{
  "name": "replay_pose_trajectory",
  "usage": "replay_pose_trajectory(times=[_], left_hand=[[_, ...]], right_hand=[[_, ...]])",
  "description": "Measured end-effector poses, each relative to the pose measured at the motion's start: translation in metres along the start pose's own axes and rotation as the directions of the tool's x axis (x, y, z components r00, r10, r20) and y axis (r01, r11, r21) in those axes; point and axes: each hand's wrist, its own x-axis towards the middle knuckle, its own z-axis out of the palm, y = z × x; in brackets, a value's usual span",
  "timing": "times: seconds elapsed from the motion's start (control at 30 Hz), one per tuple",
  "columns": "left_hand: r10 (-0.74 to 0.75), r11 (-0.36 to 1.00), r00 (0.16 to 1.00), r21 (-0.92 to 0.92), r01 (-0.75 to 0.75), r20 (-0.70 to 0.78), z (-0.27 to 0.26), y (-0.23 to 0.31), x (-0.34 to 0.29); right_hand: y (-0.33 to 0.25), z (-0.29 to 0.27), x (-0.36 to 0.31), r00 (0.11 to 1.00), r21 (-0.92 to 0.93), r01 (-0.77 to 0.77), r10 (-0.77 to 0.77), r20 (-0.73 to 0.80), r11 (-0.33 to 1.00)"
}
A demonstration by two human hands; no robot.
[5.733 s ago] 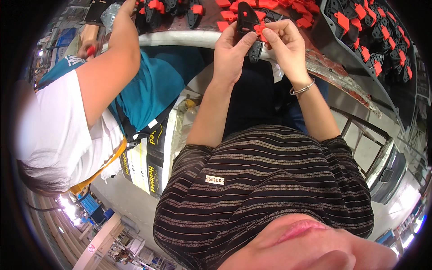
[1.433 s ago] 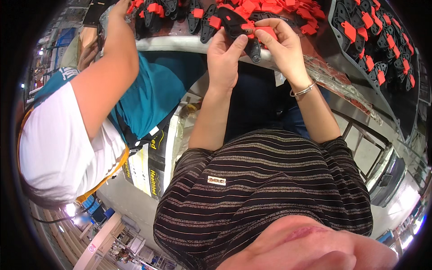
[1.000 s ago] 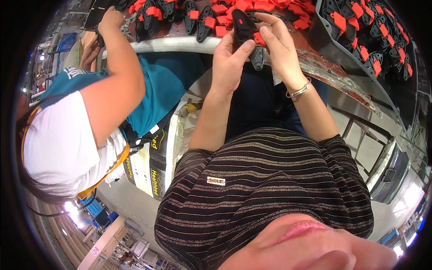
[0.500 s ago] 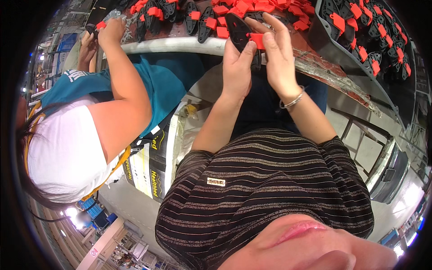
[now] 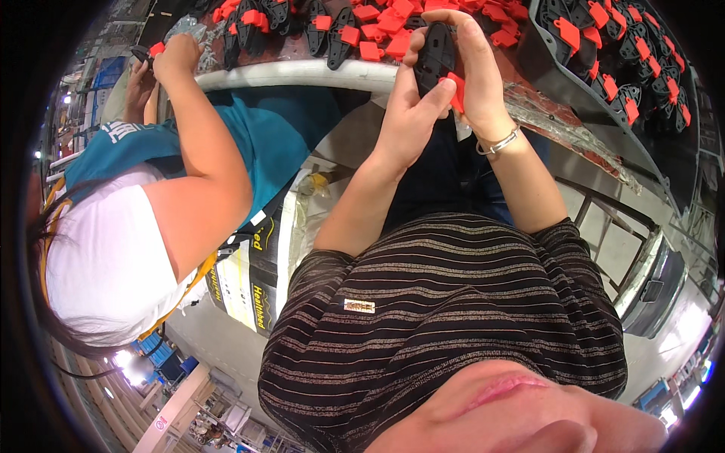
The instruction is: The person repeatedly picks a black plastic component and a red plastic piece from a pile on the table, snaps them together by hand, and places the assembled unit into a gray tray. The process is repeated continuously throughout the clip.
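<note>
My left hand [image 5: 408, 124] grips a flat black plastic part [image 5: 436, 57] with slots in it, its thumb pressed on the red tab [image 5: 455, 92] at the part's lower end. The part stands upright near the table edge. On its other side my right hand [image 5: 483, 79], with a bracelet at the wrist, cups the same part; its palm lies against the red tab and its fingers bend over the top. The right thumb is mostly hidden.
Loose red tabs [image 5: 393, 23] and black parts with red tabs [image 5: 341, 38] lie on the table beyond the padded edge [image 5: 302, 73]. A dark bin [image 5: 596, 98] of such parts stands at right. At left, a co-worker's hand [image 5: 177, 57] handles a similar part.
Both my hands have shifted right with the black part, which has turned more upright. My right hand has closed in around it. The co-worker's hands moved slightly left.
</note>
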Motion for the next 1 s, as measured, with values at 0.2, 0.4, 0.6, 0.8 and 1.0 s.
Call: replay_pose_trajectory(times=[0.2,0.4,0.6,0.8,1.0], left_hand=[[0.072,0.973,0.993,0.214,-0.091,0.097,0.002,-0.015,-0.001],[0.026,0.986,0.990,-0.158,-0.047,-0.137,0.005,0.000,0.011],[0.084,0.987,0.984,-0.120,-0.103,-0.156,-0.011,0.000,0.021],[0.101,0.963,0.985,-0.233,-0.133,-0.143,-0.013,0.003,0.023],[0.042,0.959,0.992,-0.273,-0.075,-0.123,-0.016,0.004,0.025]], right_hand=[[-0.003,0.002,0.004,0.989,0.011,-0.075,0.076,-0.127,0.997],[-0.013,0.004,0.005,0.993,-0.108,0.009,-0.021,-0.112,0.994],[0.003,-0.025,-0.004,0.998,-0.224,0.012,0.003,0.065,0.974],[0.002,-0.021,-0.007,0.996,-0.178,-0.010,0.024,0.082,0.984],[0.000,-0.026,-0.007,0.968,-0.359,0.171,-0.088,0.235,0.918]])
